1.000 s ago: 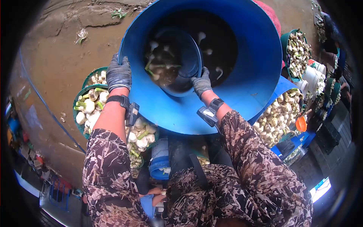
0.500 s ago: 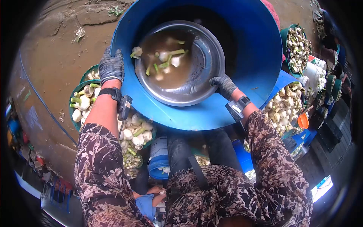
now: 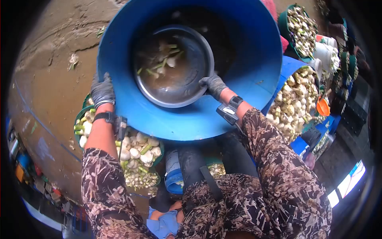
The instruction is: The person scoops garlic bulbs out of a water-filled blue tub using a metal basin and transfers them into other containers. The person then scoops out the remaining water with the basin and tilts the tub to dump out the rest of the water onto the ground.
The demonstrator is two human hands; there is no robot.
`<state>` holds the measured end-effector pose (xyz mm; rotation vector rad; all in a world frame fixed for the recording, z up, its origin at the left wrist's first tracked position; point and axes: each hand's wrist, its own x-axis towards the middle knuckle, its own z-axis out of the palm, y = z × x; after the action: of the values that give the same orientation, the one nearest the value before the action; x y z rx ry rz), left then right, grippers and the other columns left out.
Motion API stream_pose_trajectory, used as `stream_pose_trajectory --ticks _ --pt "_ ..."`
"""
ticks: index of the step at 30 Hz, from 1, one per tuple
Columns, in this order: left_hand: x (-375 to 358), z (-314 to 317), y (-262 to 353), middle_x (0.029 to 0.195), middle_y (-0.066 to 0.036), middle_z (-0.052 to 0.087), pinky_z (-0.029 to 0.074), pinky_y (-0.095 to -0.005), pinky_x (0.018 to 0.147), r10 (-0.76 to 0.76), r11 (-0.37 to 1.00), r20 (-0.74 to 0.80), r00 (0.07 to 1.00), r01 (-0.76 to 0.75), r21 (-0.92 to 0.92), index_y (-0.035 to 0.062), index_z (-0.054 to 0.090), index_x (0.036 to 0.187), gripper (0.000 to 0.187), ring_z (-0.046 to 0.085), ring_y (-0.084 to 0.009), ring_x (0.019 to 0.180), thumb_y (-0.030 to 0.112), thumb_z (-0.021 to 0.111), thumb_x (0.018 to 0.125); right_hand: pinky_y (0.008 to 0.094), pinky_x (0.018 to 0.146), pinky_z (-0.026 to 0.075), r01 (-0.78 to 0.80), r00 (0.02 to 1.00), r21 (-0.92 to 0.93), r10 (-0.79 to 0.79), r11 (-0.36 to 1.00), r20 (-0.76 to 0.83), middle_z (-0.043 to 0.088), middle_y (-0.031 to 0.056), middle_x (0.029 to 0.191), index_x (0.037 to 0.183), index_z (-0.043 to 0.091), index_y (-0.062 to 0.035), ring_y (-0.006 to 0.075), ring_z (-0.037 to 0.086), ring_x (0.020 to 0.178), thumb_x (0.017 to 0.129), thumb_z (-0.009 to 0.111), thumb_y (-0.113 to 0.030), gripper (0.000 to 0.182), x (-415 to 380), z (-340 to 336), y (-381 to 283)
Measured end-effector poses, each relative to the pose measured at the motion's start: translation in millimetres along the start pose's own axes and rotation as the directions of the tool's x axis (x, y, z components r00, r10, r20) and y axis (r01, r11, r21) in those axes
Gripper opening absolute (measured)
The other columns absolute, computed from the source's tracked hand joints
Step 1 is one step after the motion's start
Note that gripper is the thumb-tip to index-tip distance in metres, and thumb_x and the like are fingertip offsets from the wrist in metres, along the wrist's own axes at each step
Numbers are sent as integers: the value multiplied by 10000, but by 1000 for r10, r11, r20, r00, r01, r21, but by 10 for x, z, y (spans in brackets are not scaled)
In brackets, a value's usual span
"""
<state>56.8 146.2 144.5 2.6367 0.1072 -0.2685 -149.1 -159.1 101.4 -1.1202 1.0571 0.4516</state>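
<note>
My left hand [image 3: 103, 91], in a grey glove, grips the left rim of a large blue barrel [image 3: 159, 119]. My right hand [image 3: 213, 85], also gloved, is closed on the right rim of a round metal basin [image 3: 191, 93]. The basin is tilted inside the barrel's mouth and holds brown water. White bulbs with green stems [image 3: 163, 65] lie in that water, slightly blurred. Dark water shows deeper in the barrel behind the basin.
Tubs of white bulbs [image 3: 137, 151] stand below the barrel on the left. More bulbs [image 3: 296, 99] fill a blue-lined container at right, near an orange scoop [image 3: 322, 106]. A green tub [image 3: 300, 32] stands at upper right. Another person's blue cloth [image 3: 164, 225] shows at the bottom.
The basin has moved deeper into the barrel, with my right hand still on its rim. The bulbs in it have shifted. The whole view has also moved, and the barrel appears further left.
</note>
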Motion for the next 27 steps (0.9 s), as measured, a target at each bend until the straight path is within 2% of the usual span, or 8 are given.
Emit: stream_pose_trajectory --ticks 4,8,13,16,19,20,23,27 --pt "121 136 -56 1043 -211 625 455 -401 826 -317 939 109 942 328 -104 5 530 1180 568 603 -364 914 473 529 858 408 490 568 118 993 -26 -118 993 -7 577 169 936 1246 355 -30 286 641 704 716 559 -62 569 -116 -85 69" --pt "257 109 -27 1063 -196 625 460 -381 828 -285 903 38 958 255 345 -38 526 1178 678 606 -349 914 523 588 803 396 569 568 143 990 33 -143 989 -7 561 143 987 1255 371 -40 252 615 782 727 578 -84 569 -560 -261 -87" --pt "216 202 6 960 -204 645 474 -398 776 -255 939 11 967 245 242 -68 605 1006 711 625 -321 857 608 518 801 347 644 500 193 978 -115 -200 974 -55 603 91 830 1143 505 -31 189 561 744 719 606 -135 448 -1363 -789 -108" --pt "147 50 181 871 -190 659 475 -412 720 -293 947 80 953 278 164 -20 630 954 619 633 -319 806 572 531 804 300 726 476 27 998 120 -20 992 -60 621 64 858 1031 574 1 152 558 765 742 628 -150 331 -1826 -1009 114" --pt "-74 -70 266 1221 -206 463 335 -414 958 -193 902 -49 980 197 384 38 445 1231 594 445 -322 1129 405 582 784 269 749 491 65 996 441 -30 895 -86 595 45 882 1042 547 8 150 575 774 712 625 -89 353 -2476 -970 -157" --pt "-243 -105 339 1338 -211 397 288 -414 1037 -123 900 -111 986 157 406 58 384 1324 655 382 -323 1236 349 599 778 280 765 480 19 987 250 21 968 -156 584 46 895 1053 540 4 147 568 798 702 630 -75 370 -2573 -1206 -5" --pt "-978 -256 667 1267 -227 425 279 -421 1041 172 975 -324 930 -115 188 -5 413 1267 591 376 -349 1208 337 595 821 266 716 458 72 967 259 -4 963 -256 564 -14 770 867 594 -61 112 548 712 682 680 -89 207 -2832 -1382 164" --pt "-2256 -243 957 1248 -162 439 342 -371 1004 129 936 -124 984 -162 -311 10 411 1267 476 429 -272 1167 217 570 869 318 809 471 -24 993 203 46 979 -107 566 17 853 964 558 -33 140 550 784 676 668 -45 309 -2861 -1902 132"
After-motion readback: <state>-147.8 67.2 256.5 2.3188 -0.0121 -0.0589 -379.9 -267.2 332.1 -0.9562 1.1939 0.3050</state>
